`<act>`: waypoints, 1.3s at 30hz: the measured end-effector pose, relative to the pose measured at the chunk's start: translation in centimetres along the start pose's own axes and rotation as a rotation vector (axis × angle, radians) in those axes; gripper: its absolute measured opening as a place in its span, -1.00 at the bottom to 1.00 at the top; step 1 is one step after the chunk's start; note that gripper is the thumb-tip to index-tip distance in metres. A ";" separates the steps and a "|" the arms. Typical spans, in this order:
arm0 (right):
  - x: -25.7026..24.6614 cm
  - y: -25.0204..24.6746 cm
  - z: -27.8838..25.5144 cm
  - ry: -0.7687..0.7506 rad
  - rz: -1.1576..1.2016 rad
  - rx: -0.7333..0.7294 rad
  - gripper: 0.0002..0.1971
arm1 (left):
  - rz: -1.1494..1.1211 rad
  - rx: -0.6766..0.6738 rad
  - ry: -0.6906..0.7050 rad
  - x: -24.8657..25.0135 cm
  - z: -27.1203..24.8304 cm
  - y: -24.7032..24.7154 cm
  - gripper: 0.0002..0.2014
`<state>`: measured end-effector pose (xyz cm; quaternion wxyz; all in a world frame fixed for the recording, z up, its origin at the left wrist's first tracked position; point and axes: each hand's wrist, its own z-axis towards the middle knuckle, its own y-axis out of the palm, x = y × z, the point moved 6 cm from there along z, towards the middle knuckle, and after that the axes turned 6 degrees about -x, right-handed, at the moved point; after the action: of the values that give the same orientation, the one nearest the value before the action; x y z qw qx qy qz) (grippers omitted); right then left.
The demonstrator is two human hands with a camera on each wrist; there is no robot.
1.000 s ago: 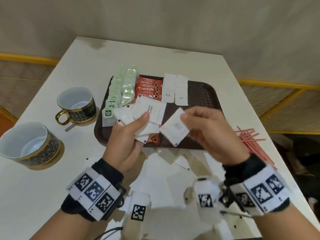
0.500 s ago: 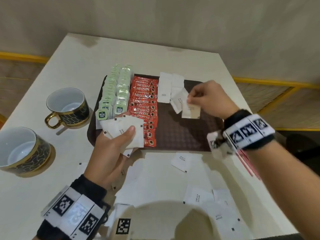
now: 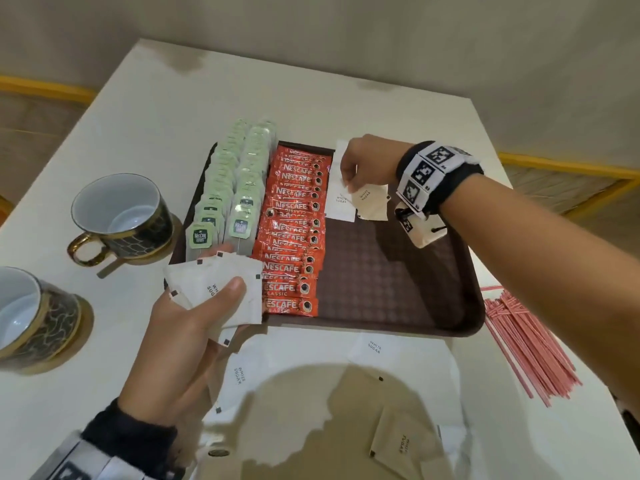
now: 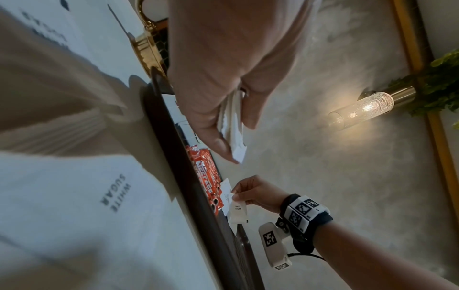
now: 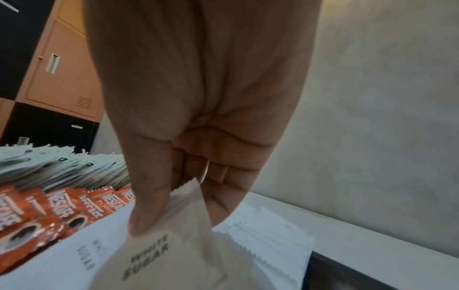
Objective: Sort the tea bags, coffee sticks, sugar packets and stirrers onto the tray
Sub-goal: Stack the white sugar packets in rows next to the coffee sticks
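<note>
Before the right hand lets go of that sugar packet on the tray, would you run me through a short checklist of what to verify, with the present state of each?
1. Right hand pinches a single sugar packet: ok in the head view; the right wrist view does not rule out a second.
2. Packet over the sugar column, beside the coffee sticks: ok.
3. Packet squared with the sugar packet already laid: not ok, it sits tilted.
4. Bare floor of the tray left for more packets: ok.
5. Left hand holds the spare sugar packets ready: ok.
6. Stirrers on the tray: not ok, they lie on the table.
</note>
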<state>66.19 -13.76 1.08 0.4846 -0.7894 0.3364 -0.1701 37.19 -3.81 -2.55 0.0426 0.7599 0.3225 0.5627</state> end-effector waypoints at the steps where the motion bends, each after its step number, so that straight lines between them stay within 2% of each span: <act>1: 0.2 0.0 0.1 0.011 0.007 0.007 -0.89 | 0.000 0.008 -0.002 -0.1 0.1 -0.1 -0.64; 10: 1.0 -0.7 -0.3 0.000 0.063 0.032 -0.90 | 0.035 -0.020 -0.002 -0.3 0.3 0.2 -0.63; 15: 2.7 -2.0 -2.3 -0.026 0.401 0.045 -0.93 | 0.014 -0.013 0.002 -0.4 0.2 -0.3 -0.61; 18: 2.3 0.1 -2.4 -0.040 0.634 0.010 -0.93 | -0.006 -0.011 0.003 -0.5 0.1 -0.4 -0.61; 21: 1.9 2.7 -1.8 -0.012 0.742 -0.019 -0.89 | -0.016 -0.001 -0.007 -0.5 0.1 -0.5 -0.63; 24: 1.9 3.4 -1.3 0.018 0.706 0.057 -0.87 | -0.014 0.012 -0.007 -0.4 0.0 -0.7 -0.63; 28: 1.5 2.8 -0.7 0.010 0.446 0.153 -0.83 | -0.039 0.029 -0.034 -0.8 0.0 -0.9 -0.62; 39: 1.1 3.0 -0.1 0.010 0.305 0.152 -0.81 | -0.081 -0.049 -0.050 -0.4 0.4 0.5 -0.59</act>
<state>65.80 -15.50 -1.59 0.5615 -0.6895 0.4406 -0.1234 37.69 -4.28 -2.88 0.0917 0.7587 0.3380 0.5492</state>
